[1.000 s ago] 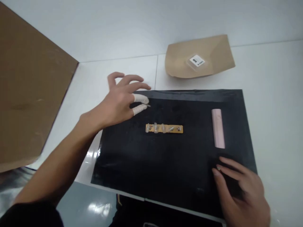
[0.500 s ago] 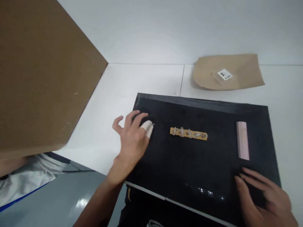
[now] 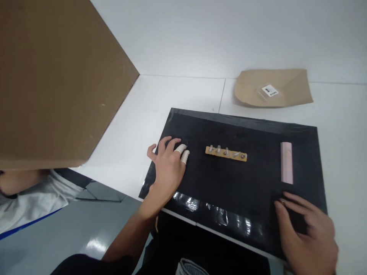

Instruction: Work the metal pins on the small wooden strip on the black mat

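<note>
My left hand (image 3: 169, 162) rests at the left part of a black mat (image 3: 235, 183), fingers curled but spread. White finger cots (image 3: 183, 152) cover its thumb and index finger, which stand a little apart. Just past the index tip is a tiny light speck; I cannot make out what it is. My right hand (image 3: 309, 229) is at the mat's lower right, thumb and index finger pinched around something small, mostly hidden. Between the hands lies a tan strip (image 3: 215, 152) bearing several small clear pieces. Above my right hand lies a pale pink bar (image 3: 286, 163).
Behind the mat, a brown paper piece (image 3: 296, 91) holds a clear packet with a white label (image 3: 270, 90). A large brown panel (image 3: 57, 84) stands at the left. The white table (image 3: 129, 126) meets a white wall. Part of another person (image 3: 31, 198) shows at lower left.
My head view has shifted slightly. My left thumb and index finger, close together before, have parted. My right hand keeps its pinch near the pink bar.
</note>
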The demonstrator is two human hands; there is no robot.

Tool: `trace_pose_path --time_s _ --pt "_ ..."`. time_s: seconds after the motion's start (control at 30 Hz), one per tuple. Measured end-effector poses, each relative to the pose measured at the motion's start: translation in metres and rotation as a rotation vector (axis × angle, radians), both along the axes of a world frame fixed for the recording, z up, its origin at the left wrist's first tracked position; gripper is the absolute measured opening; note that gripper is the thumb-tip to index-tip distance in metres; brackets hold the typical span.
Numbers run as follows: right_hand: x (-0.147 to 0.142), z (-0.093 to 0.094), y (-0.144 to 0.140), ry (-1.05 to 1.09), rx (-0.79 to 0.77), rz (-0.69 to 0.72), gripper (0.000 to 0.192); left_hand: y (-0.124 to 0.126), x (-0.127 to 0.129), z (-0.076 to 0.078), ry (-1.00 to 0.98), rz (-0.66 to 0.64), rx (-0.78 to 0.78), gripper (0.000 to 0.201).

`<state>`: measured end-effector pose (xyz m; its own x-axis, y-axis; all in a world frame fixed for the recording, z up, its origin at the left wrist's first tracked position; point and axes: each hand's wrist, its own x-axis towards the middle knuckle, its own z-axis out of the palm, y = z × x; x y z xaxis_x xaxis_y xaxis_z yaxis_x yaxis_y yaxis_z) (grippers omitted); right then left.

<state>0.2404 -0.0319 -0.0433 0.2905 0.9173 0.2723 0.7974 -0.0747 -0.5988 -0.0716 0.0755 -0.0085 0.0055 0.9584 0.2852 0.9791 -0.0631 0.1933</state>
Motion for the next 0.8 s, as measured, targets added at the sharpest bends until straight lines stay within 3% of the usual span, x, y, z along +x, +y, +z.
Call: trace_pose_path --time_s 0.3,0.8 --pt "0.001 -0.003 0.001 0.035 0.068 0.033 0.036 0.000 -0.007 -0.011 -0.063 0.068 0.036 0.012" --pt "0.001 -0.007 0.002 0.046 0.113 0.048 0.027 -0.014 -0.011 -0.020 -0.070 0.074 0.003 0.020"
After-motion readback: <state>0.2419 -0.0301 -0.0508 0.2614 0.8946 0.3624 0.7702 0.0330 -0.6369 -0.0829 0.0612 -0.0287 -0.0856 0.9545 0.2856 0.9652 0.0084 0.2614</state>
